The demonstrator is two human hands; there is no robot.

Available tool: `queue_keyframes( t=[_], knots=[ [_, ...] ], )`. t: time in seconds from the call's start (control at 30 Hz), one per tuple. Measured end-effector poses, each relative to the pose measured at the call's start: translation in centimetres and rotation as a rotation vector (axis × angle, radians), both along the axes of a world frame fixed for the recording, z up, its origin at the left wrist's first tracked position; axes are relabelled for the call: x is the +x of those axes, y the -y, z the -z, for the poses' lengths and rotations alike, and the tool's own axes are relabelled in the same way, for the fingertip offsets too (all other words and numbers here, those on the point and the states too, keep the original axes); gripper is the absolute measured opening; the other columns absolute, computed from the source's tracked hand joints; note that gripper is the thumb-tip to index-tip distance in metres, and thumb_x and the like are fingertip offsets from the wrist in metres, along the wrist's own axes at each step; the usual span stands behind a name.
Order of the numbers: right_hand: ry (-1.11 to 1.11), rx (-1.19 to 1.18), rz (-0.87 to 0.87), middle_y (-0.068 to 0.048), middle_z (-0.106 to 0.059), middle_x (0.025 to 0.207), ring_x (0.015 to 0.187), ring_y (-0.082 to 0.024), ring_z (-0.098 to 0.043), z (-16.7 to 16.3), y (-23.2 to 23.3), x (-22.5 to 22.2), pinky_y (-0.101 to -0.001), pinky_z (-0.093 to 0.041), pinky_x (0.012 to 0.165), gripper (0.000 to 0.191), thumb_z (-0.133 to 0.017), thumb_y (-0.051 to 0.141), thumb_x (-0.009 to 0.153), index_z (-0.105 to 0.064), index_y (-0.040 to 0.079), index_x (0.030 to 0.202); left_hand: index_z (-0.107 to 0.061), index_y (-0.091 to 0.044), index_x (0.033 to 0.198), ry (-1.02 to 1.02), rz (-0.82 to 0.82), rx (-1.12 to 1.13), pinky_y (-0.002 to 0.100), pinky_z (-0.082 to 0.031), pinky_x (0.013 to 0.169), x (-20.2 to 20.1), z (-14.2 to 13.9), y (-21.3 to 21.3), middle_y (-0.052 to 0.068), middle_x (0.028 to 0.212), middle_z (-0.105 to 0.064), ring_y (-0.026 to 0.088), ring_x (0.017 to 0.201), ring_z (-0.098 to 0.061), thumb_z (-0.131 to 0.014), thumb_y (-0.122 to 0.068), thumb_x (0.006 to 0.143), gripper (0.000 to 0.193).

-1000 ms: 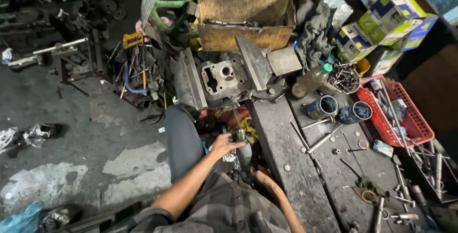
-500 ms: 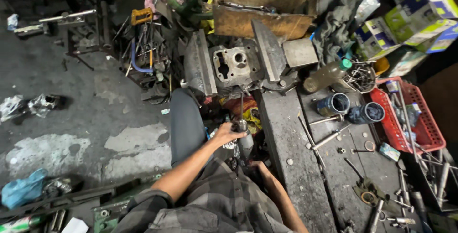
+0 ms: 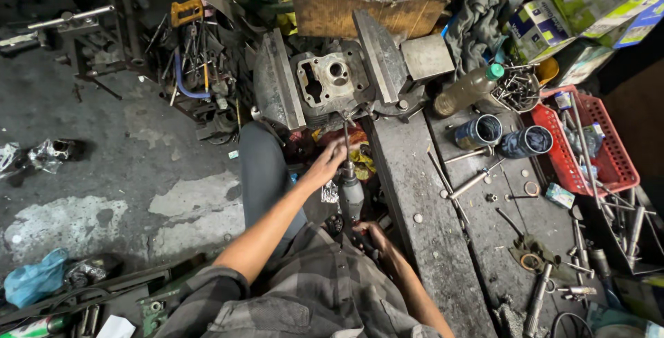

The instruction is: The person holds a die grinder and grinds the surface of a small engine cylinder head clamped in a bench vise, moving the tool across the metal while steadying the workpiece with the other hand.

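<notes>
ok, head view: person sits on the floor, a long grey power tool [image 3: 351, 196] held between both hands. left hand [image 3: 327, 161] is wrapped round the front of it near the thin bit, fingers curled. right hand [image 3: 369, 235] clamps the rear grip, low by the lap. bit tip points up at the metal engine block [image 3: 330, 83], just below its edge; contact unclear. wooden bench [image 3: 422, 193] sits right beside, red basket [image 3: 595, 141] well off to the right.
</notes>
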State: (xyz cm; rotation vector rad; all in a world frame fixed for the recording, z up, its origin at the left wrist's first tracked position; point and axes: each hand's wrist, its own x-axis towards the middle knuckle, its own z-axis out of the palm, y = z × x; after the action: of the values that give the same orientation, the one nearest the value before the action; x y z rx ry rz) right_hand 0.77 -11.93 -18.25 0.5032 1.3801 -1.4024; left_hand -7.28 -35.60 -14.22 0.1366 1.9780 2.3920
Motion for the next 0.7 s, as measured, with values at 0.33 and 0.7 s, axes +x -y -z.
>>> queue_keyframes(
  t=[0.33,0.7],
  knots=[
    [-0.042,-0.039,-0.043,-0.013,-0.069,0.070,0.048,-0.021,-0.060,-1.1,-0.1,0.2,-0.0330,-0.049,0.047,0.028,-0.071,0.024,0.082,-0.071,-0.005,0.084,-0.056,-0.004,0.115,0.152,-0.171,0.508,0.032,-0.052,0.068,-3.8,-2.9,-2.3,0.001,0.090,-0.060,0.012,0.070,-0.055,-0.044,-0.045,0.109,0.043],
    [-0.113,0.033,-0.016,-0.008,-0.067,0.072,0.055,-0.020,-0.060,-2.5,-0.4,0.2,-0.0326,-0.050,0.054,0.028,-0.075,0.026,0.076,-0.073,0.001,0.087,-0.057,-0.008,0.114,0.243,-0.154,0.579,0.027,-0.044,0.067,-4.1,-4.6,-2.4,-0.004,0.084,-0.053,0.008,0.071,-0.049,-0.047,-0.047,0.108,0.040]
  ],
)
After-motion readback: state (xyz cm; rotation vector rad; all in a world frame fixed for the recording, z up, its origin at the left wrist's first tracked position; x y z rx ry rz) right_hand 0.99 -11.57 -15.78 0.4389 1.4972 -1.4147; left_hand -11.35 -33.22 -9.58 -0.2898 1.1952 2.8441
